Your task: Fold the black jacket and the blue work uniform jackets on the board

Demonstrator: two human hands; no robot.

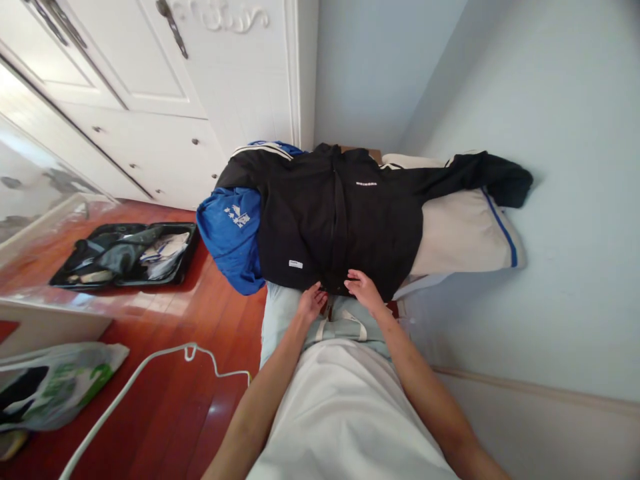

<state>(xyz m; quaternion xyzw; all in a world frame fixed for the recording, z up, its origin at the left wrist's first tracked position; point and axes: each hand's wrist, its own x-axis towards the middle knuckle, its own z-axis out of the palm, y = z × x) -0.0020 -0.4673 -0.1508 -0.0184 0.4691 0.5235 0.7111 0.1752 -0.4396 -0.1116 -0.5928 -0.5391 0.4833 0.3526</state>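
Note:
A black jacket (300, 213) with a front zip, white stripes on the shoulders and small white lettering on the chest lies spread out before me. My left hand (313, 301) is at its bottom hem, left of the zip, with its fingers loosely apart. To the right of the zip, my right hand (364, 291) rests over the hem, fingers spread and slightly bent. Neither hand visibly grips the cloth. One black sleeve stretches right over a beige cloth item (463, 230) with a blue stripe. Under the other side shows a blue garment (230, 233) with a white print.
An open black suitcase (185, 257) with clothes in it lies on the red wooden floor (165, 327). White cabinets (250, 87) stand behind it. At lower left are a white curved metal frame (135, 383) and a plastic bag (75, 393). A pale wall (550, 300) borders the right.

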